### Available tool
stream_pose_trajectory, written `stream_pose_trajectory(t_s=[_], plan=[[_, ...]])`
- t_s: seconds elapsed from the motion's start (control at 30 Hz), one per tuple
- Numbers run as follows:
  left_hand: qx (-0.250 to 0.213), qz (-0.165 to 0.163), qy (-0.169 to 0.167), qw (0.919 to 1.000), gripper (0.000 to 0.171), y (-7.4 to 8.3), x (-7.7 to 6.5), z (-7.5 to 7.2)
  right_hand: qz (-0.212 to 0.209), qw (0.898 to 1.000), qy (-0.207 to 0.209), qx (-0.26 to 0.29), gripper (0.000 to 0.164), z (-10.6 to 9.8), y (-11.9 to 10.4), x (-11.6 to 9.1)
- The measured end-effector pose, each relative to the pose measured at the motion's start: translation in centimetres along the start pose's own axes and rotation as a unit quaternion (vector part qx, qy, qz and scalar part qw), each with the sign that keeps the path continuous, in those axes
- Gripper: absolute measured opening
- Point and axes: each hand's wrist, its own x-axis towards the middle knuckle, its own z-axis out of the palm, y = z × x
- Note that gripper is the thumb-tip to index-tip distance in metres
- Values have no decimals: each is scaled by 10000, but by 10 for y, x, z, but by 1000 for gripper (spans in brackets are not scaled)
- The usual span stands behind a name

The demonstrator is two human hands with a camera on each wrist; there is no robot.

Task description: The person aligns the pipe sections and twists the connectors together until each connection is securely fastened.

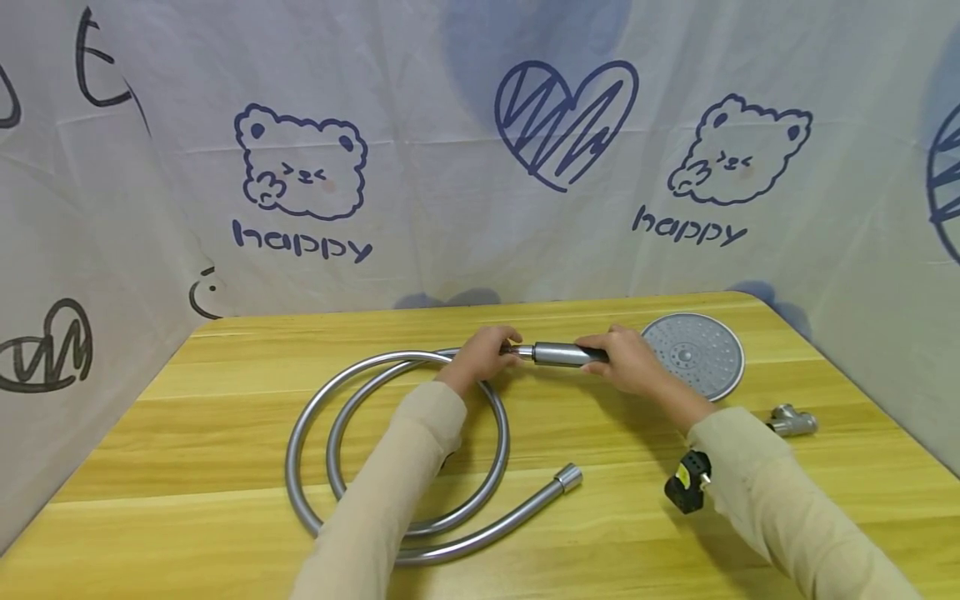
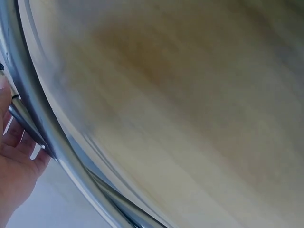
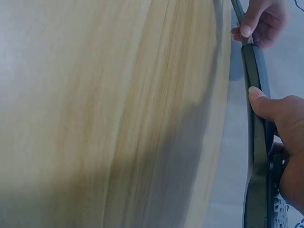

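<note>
Note the shower head [image 1: 697,358] at two o'clock on the desk [image 1: 187,450], clamped by its handle [image 1: 558,354] in the fingers of the right hand [image 1: 626,360], and the hose [image 1: 294,450] at nine, pinched near one end in the fingers of the left hand [image 1: 482,354]. Expect a light, stiff, slick handle; grip the bendy hose at its end.

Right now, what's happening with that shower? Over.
Left grip holding hose. Right grip around shower handle. Hose at handle's end, fastening unclear. Nothing visibly blocking.
</note>
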Motion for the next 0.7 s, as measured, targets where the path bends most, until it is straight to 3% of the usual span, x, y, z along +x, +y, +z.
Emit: stream_pose_trajectory(t_s=[0.1, 0.2, 0.27, 0.3, 0.33, 0.43, 0.5, 0.7], plan=[[144, 459, 132, 9988, 37, -18, 11, 8, -7, 10000, -12, -25, 38, -1, 0, 0], [292, 955, 253, 9947, 39, -55, 35, 27, -14, 10000, -15, -32, 37, -1, 0, 0], [352, 947, 160, 9948, 39, -66, 43, 32, -6, 10000, -14, -40, 37, -1, 0, 0], [303, 805, 28, 9963, 31, -56, 37, 25, -7, 10000, -14, -47, 37, -1, 0, 0], [209, 715, -35, 9972, 30, -56, 39, 26, -4, 10000, -14, -56, 37, -1, 0, 0], [201, 285, -146, 9993, 23, -22, 17, 8, -6, 10000, -18, -90, 37, -1, 0, 0], [228, 257, -28, 9994, 22, -10, 8, 4, -15, 9999, -14, -111, 37, -1, 0, 0], [327, 124, 82, 9994, 21, 2, -2, -1, -41, 9999, 8, -139, 37, -2, -1, 0]])
